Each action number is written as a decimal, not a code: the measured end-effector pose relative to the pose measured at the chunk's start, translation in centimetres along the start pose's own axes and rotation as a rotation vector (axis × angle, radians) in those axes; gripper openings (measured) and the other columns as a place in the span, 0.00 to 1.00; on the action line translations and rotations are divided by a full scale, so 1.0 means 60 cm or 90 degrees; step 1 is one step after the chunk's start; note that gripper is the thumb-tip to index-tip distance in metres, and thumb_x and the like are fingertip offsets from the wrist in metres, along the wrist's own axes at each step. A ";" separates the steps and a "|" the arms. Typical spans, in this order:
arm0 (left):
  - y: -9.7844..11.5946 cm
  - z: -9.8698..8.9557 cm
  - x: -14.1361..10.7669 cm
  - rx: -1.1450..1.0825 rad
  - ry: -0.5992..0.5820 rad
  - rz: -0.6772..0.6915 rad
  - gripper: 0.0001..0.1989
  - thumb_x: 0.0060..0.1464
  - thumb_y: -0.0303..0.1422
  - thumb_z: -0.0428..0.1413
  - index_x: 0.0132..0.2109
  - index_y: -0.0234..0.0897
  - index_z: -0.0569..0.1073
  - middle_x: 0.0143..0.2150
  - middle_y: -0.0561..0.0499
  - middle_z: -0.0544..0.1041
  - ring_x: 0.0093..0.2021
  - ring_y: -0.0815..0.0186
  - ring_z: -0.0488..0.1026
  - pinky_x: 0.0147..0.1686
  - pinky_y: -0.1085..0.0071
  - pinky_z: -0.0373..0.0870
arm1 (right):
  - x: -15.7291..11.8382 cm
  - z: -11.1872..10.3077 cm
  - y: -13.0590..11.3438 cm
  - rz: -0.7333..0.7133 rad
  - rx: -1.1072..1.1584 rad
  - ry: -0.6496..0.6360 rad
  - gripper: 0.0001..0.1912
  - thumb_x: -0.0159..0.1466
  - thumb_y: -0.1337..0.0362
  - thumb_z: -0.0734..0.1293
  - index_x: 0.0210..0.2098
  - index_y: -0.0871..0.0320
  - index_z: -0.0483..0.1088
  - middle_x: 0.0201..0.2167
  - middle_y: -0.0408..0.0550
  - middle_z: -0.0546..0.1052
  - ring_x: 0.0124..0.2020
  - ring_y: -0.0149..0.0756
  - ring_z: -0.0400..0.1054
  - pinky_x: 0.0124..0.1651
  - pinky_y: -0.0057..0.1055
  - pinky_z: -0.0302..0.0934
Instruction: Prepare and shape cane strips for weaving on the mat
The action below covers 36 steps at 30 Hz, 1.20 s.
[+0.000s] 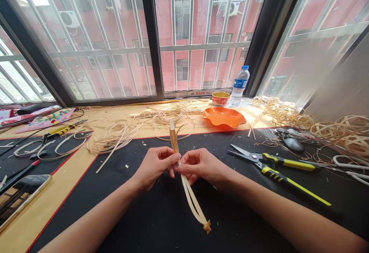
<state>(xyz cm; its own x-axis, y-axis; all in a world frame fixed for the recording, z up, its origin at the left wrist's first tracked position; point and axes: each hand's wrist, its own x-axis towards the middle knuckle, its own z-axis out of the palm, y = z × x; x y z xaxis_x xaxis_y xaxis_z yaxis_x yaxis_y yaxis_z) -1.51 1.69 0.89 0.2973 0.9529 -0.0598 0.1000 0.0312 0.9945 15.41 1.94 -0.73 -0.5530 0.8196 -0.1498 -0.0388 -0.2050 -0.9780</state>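
Observation:
Both hands meet over the black mat, pinching one bundle of pale flat strips around its middle. My left hand is closed on the bundle from the left, thumb and forefinger together. From the right, my right hand is closed on it just beside, the fingertips nearly touching those of the left. Above the fingers the strips rise to a squared, folded end. Below, they part into narrow loops that come together at a small brownish knot. The fingers hide the part of the bundle between them.
Yellow-black shears lie open at right, near a computer mouse and woven balls. Behind are an orange wavy dish, a red tin, a water bottle and coiled strips. A tray sits at left.

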 end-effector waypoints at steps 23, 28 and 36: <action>0.004 0.001 -0.001 -0.042 0.025 -0.006 0.15 0.41 0.37 0.66 0.24 0.30 0.70 0.20 0.52 0.74 0.19 0.74 0.67 0.18 0.79 0.64 | -0.001 0.006 0.002 0.002 -0.023 -0.001 0.23 0.46 0.49 0.75 0.23 0.62 0.65 0.19 0.39 0.68 0.19 0.23 0.61 0.25 0.24 0.57; 0.002 0.001 -0.001 -0.042 0.023 -0.014 0.16 0.40 0.37 0.66 0.24 0.30 0.70 0.20 0.53 0.73 0.18 0.74 0.67 0.18 0.79 0.64 | -0.001 0.010 -0.001 0.018 -0.021 -0.003 0.25 0.44 0.48 0.76 0.22 0.62 0.65 0.18 0.39 0.68 0.19 0.23 0.60 0.24 0.24 0.55; 0.001 0.000 0.001 -0.032 0.031 -0.027 0.16 0.37 0.38 0.67 0.23 0.30 0.70 0.18 0.54 0.72 0.17 0.75 0.66 0.16 0.80 0.63 | -0.001 0.015 0.003 0.026 -0.011 -0.015 0.25 0.44 0.49 0.76 0.22 0.62 0.63 0.19 0.38 0.67 0.20 0.22 0.60 0.23 0.23 0.55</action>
<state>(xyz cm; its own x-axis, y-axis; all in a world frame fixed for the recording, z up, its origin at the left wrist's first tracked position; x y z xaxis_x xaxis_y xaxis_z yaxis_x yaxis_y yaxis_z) -1.49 1.73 0.92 0.2469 0.9639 -0.0993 0.0631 0.0863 0.9943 14.72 1.37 -0.75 -0.5732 0.7978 -0.1869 -0.0009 -0.2287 -0.9735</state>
